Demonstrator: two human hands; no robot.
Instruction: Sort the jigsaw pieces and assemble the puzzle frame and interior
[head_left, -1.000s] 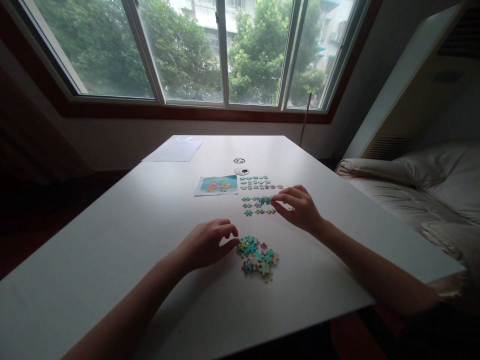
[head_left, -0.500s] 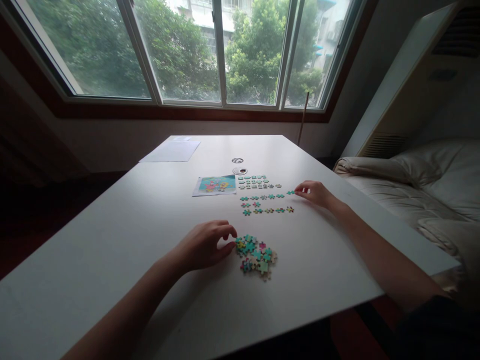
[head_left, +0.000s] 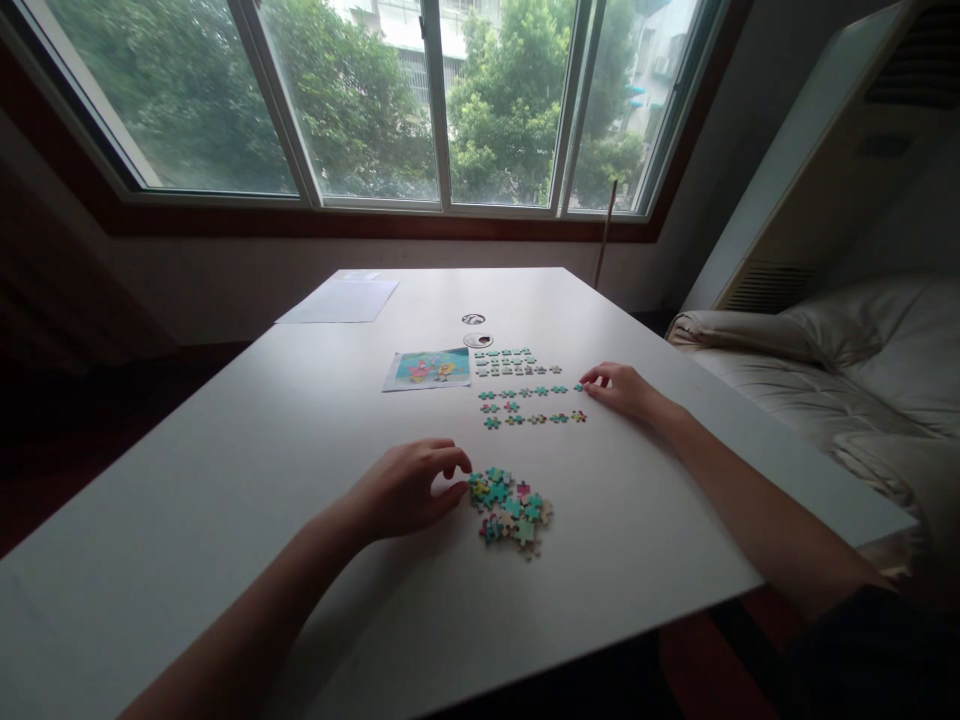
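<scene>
My right hand (head_left: 616, 388) reaches over the table with its fingertips closed on a teal jigsaw piece (head_left: 579, 387), at the right end of a row of pieces. My left hand (head_left: 411, 487) rests at the left edge of a loose pile of jigsaw pieces (head_left: 512, 508); its thumb and forefinger are apart, and I see nothing between them. Several rows of jigsaw pieces (head_left: 525, 392) lie spread out beyond the pile, mostly teal, some with yellow or pink. Left of these rows is a colourful cartoon picture sheet (head_left: 431, 369).
Two small round items (head_left: 478, 340) lie behind the picture. White paper (head_left: 341, 300) is at the table's far left corner. The white table (head_left: 225, 480) stands before a window, with a pale padded sofa (head_left: 795, 380) along its right side.
The fingers of my right hand have shifted slightly over the teal jigsaw piece and cover more of it. My left hand stays by the pile. The whole view has shifted slightly.
</scene>
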